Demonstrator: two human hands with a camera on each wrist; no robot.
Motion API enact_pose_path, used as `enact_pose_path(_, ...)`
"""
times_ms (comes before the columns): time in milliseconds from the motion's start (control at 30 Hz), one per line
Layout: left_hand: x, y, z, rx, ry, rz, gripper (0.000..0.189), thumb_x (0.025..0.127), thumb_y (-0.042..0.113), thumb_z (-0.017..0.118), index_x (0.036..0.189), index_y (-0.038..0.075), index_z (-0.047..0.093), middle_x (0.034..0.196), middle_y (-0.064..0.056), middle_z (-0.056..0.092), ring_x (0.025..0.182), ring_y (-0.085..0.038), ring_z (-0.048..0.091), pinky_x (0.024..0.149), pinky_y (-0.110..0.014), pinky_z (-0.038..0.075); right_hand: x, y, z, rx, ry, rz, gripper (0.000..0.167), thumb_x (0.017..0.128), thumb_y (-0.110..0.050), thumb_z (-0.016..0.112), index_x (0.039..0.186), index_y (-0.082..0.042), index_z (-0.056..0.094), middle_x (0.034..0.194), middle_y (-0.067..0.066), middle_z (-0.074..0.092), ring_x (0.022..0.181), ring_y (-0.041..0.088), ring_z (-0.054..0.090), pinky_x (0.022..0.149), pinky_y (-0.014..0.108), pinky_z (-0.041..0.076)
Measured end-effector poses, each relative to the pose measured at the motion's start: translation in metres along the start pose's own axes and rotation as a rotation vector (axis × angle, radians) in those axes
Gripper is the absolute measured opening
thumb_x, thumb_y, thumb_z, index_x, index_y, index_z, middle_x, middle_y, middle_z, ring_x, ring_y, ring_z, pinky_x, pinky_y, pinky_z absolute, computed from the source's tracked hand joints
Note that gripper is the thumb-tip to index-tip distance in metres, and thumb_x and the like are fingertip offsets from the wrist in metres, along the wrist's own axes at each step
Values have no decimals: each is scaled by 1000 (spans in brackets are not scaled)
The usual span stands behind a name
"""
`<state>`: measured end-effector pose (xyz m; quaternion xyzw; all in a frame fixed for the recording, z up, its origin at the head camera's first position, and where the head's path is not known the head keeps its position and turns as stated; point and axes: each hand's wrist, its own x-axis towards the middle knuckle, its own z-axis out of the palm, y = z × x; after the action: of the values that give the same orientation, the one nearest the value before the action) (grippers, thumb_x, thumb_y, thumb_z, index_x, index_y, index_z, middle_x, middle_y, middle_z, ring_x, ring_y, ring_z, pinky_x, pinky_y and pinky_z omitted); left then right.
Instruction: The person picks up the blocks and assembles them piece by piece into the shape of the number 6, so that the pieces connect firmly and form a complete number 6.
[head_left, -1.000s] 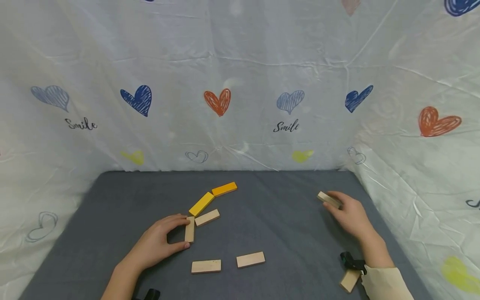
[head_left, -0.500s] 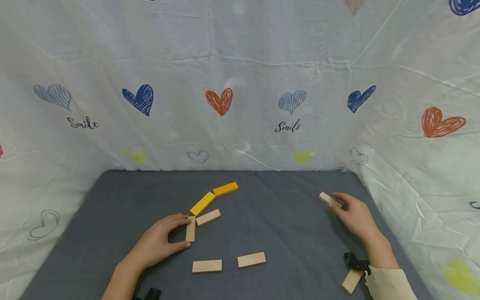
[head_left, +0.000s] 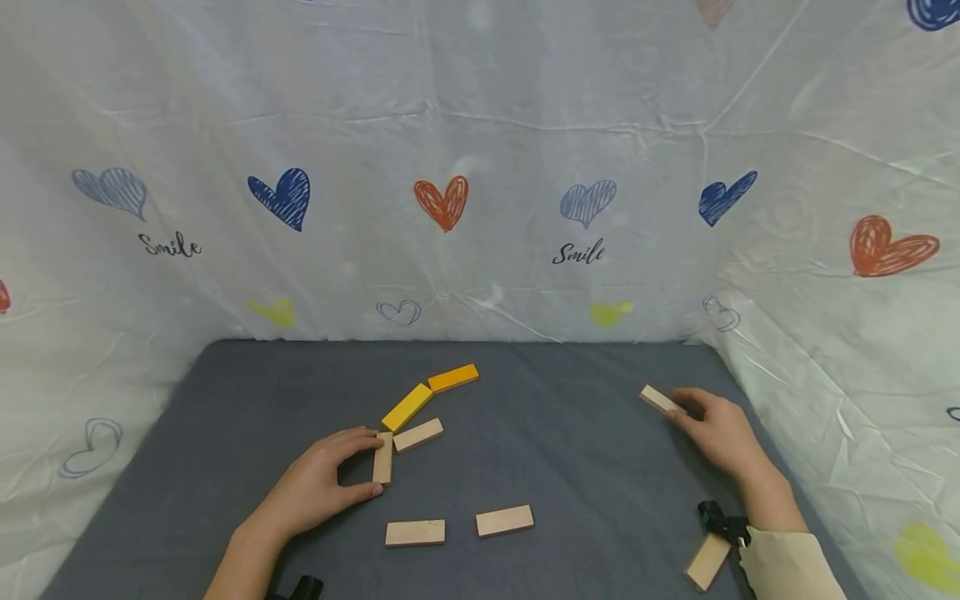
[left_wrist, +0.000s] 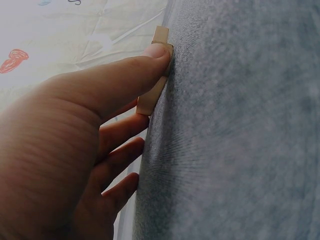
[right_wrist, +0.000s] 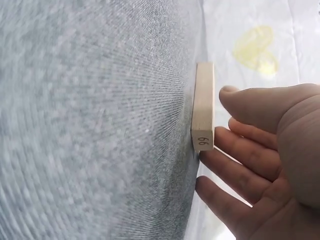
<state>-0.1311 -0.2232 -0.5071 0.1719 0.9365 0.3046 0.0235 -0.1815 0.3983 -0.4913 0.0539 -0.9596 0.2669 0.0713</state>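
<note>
My left hand (head_left: 318,479) holds a plain wooden block (head_left: 383,458) lying flat, thumb at its near end and fingertips at its far end. A second plain block (head_left: 418,435) and a yellow block (head_left: 407,407) lie close by its far end. At the right, my right hand (head_left: 720,429) is beside another wooden block (head_left: 660,398). In the right wrist view that block (right_wrist: 203,102) lies on the cloth with "66" on its end. The thumb (right_wrist: 250,102) stands apart from it, and the fingers are loosely extended behind it.
An orange-yellow block (head_left: 453,377) adjoins the yellow one's far end. Two plain blocks, a left one (head_left: 416,533) and a right one (head_left: 505,521), lie nearer. Another block (head_left: 708,561) lies by the right wrist strap. A heart-printed white curtain (head_left: 480,167) borders the grey table (head_left: 570,467).
My right hand has let go of its block and drawn back slightly to the right and nearer. The left hand stays on its block. The view has shifted slightly.
</note>
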Motion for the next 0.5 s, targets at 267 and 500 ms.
enact_pose_path(267, 0, 0, 0, 1, -8, -10, 65, 87, 55, 91, 143, 29, 72, 154, -3, 63, 147, -37, 55, 114, -69, 48, -1, 5, 3, -8, 37, -27, 38, 104, -17, 77, 135, 5, 71, 124, 26, 76, 109, 46, 74, 91, 65, 58)
enact_pose_path(500, 0, 1, 0, -2, -9, -16, 65, 87, 54, 92, 143, 30, 72, 154, -3, 63, 147, -37, 54, 115, -69, 47, -1, 4, 4, -16, 43, -13, 36, 102, -13, 79, 132, 5, 73, 118, 24, 78, 103, 44, 76, 88, 63, 59)
